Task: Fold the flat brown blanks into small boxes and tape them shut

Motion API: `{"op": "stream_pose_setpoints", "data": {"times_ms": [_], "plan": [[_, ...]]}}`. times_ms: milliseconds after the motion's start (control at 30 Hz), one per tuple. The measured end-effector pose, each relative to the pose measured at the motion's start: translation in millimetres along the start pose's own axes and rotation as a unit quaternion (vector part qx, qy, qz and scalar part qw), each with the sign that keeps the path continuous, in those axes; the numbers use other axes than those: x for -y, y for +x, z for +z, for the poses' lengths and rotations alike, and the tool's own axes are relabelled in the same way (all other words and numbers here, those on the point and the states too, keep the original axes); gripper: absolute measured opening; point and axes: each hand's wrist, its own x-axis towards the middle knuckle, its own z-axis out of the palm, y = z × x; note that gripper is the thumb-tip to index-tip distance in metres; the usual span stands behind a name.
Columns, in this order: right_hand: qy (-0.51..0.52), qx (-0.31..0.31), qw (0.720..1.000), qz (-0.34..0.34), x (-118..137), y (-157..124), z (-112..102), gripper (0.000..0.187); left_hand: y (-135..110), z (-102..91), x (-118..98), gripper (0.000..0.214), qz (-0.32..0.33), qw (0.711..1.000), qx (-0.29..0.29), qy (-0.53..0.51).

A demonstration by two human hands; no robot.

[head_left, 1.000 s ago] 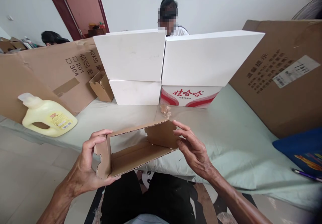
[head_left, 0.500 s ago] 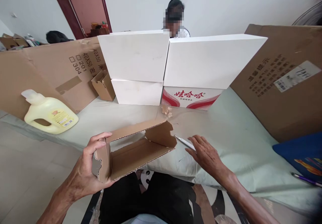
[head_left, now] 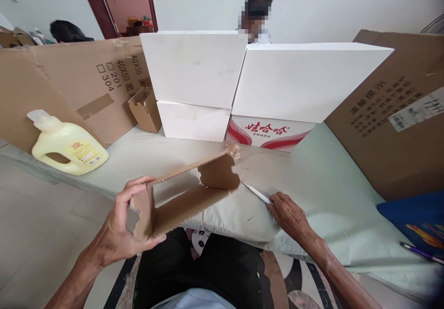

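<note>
My left hand (head_left: 130, 221) grips the near left end of a small brown cardboard box (head_left: 194, 205), thumb below and fingers over the upper edge. The box is tilted, with its hollow inside facing me and its walls notched at the ends. My right hand (head_left: 287, 212) is closed on the rear end of a slim silver-white craft knife (head_left: 257, 193). The knife's thin tip points left, close to the far right end of the box; whether it touches the cardboard I cannot tell.
White boxes (head_left: 194, 68) stand stacked behind, one with red print. A yellow detergent bottle (head_left: 71, 147) and a second small cardboard box (head_left: 145, 110) are left. Large cartons (head_left: 367, 105) flank both sides. A purple pen (head_left: 419, 252) lies right; a person (head_left: 258, 8) sits behind the boxes.
My right hand has shifted slightly right, and more of the knife's handle shows. The box has tilted a little in my left hand. The whole view has shifted slightly.
</note>
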Motion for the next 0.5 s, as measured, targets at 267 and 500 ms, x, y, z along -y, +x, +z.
{"op": "stream_pose_setpoints", "data": {"times_ms": [267, 500], "plan": [[0.367, 0.015, 0.93, -0.027, 76.6, 64.5, -59.5, 0.073, 6.2, -14.8, 28.7, 0.108, -0.214, 0.977, -0.004, -0.01], [0.522, 0.116, 0.835, -0.129, 122.9, 165.7, -51.9, 0.143, 17.2, -21.3, 57.5, 0.101, -0.191, 0.975, -0.015, -0.113]]}}
